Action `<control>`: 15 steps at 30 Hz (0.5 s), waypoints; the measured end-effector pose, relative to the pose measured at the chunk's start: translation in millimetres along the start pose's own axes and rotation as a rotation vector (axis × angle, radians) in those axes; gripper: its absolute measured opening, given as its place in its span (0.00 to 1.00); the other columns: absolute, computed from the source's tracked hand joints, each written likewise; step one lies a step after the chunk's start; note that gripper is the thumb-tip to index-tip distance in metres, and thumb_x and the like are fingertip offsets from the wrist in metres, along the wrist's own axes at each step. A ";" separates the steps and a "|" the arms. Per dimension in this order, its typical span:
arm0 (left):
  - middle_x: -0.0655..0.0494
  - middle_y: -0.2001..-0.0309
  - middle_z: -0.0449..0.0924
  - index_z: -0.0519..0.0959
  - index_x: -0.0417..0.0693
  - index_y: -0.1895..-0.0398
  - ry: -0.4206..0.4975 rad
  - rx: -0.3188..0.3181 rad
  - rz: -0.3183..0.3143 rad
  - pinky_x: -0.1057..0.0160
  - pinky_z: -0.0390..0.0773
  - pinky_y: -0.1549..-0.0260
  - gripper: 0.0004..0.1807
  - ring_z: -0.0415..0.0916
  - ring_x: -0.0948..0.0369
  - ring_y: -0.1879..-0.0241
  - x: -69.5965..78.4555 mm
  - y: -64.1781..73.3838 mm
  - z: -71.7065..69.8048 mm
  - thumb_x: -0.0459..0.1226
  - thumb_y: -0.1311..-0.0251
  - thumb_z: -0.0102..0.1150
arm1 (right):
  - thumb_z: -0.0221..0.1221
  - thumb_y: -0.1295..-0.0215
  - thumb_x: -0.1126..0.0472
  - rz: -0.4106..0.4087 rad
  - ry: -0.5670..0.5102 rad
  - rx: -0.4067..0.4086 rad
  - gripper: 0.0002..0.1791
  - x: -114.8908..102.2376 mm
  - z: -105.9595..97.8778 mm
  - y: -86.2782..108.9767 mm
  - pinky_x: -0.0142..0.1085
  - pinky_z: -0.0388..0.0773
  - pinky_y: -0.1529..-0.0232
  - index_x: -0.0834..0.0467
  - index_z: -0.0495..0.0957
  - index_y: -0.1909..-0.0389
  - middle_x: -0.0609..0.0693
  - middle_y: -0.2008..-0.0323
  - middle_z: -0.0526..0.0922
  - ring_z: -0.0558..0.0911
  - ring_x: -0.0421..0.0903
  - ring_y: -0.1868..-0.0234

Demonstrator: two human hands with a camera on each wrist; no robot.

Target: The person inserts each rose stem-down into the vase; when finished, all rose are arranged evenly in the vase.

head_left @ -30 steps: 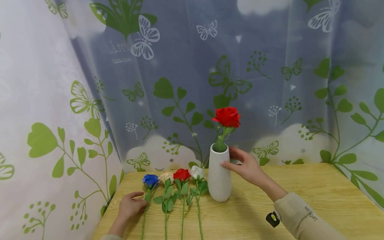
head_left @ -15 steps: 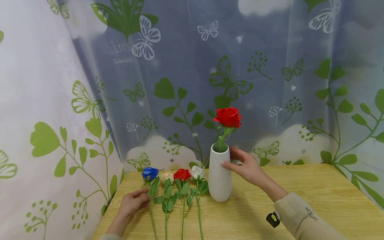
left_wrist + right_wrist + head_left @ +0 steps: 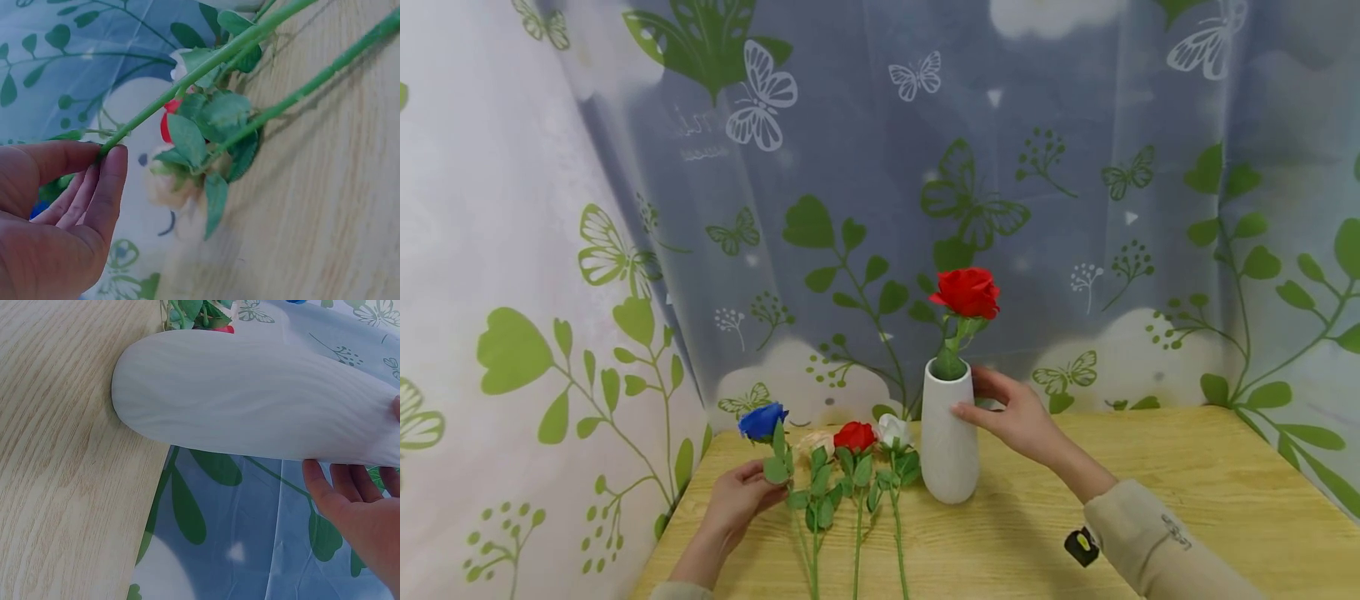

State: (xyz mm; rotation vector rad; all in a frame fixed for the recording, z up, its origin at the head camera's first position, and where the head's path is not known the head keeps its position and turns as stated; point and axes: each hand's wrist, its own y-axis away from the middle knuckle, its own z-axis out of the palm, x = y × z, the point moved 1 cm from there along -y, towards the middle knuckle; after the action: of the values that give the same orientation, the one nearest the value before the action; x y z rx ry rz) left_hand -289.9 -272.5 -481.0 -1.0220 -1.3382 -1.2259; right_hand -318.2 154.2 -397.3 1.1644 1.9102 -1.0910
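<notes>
My left hand pinches the green stem of a blue rose between thumb and fingers, its bloom raised at the table's left. In the left wrist view that stem slants up to the right, away from the fingertips. My right hand holds the upper part of a white vase, thumb on the near side and fingers behind. The vase stands upright, with a red rose in its mouth. Between the left hand and the vase lie a peach rose, another red rose and a white rose.
A wood-grain table carries everything. Its back edge meets a blue curtain printed with leaves and butterflies, and a paler curtain hangs at the left. A small black device sits at the right sleeve.
The left hand has taken hold of the blue rose's stem and lifted it; the bloom has risen and tilted left while the stem's lower end swung right. The right hand and vase stay put.
</notes>
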 end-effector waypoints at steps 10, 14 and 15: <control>0.50 0.61 0.89 0.70 0.24 0.30 -0.043 -0.020 0.069 0.64 0.91 0.58 0.29 0.90 0.58 0.63 18.7 10.8 12.4 0.24 0.32 0.64 | 0.71 0.31 0.48 0.003 0.005 -0.001 0.40 -1.4 -0.7 -0.4 0.54 0.84 0.38 0.54 0.68 0.23 0.57 0.31 0.79 0.80 0.58 0.33; 0.54 0.62 0.89 0.70 0.24 0.30 -0.026 -0.022 0.092 0.62 0.91 0.57 0.28 0.89 0.60 0.62 26.8 14.9 16.5 0.25 0.31 0.64 | 0.71 0.31 0.48 0.001 0.005 -0.002 0.40 -2.0 -0.4 0.8 0.54 0.84 0.38 0.55 0.68 0.23 0.58 0.31 0.79 0.80 0.59 0.33; 0.55 0.62 0.89 0.70 0.24 0.31 -0.018 -0.020 0.096 0.61 0.91 0.56 0.27 0.89 0.61 0.62 29.7 15.7 17.0 0.26 0.30 0.64 | 0.71 0.31 0.48 0.000 0.004 -0.002 0.40 -2.1 -0.5 1.0 0.54 0.84 0.38 0.55 0.68 0.23 0.58 0.31 0.79 0.80 0.59 0.33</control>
State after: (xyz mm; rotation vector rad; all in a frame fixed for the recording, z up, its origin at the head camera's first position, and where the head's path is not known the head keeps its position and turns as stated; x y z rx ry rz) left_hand -280.5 -255.0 -449.0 -1.1012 -1.2785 -1.1626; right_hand -316.5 154.1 -395.7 1.1658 1.9138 -1.0880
